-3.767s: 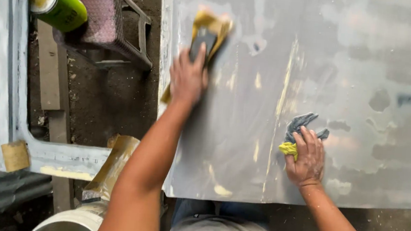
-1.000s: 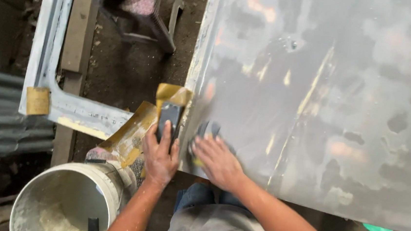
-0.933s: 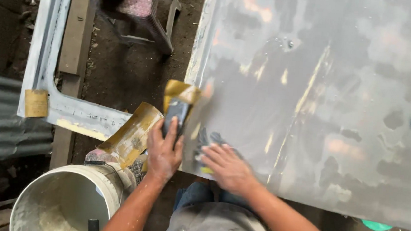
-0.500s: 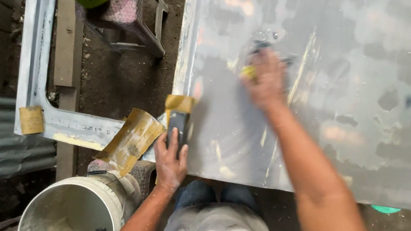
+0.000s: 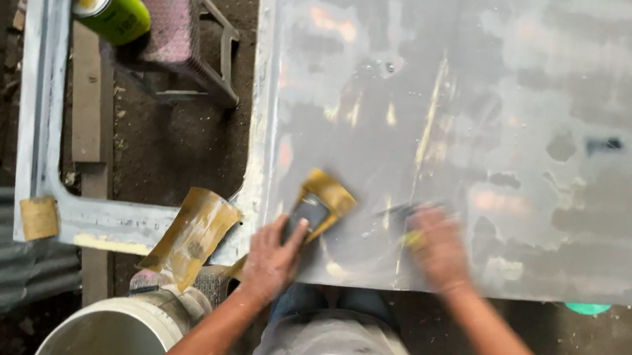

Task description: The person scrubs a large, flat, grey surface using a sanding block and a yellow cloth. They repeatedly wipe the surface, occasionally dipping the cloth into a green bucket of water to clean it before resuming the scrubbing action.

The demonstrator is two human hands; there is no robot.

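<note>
Left hand [image 5: 271, 255] grips a dark sanding block [image 5: 305, 216] wrapped in yellow-brown sandpaper [image 5: 327, 199], pressed flat on the grey metal panel [image 5: 485, 123].

Block and paper lie under the fingertips, just ahead of the palm, near the panel's front edge. Right hand [image 5: 438, 247] is blurred; it rests on the panel to the block's right, over something small and yellow, and whether it is closed I cannot tell. Another sandpaper sheet [image 5: 191, 234] lies left of the panel, above a white bucket [image 5: 112, 334]; a green can [image 5: 108, 2] sits beside a stool [image 5: 180, 35].
</note>
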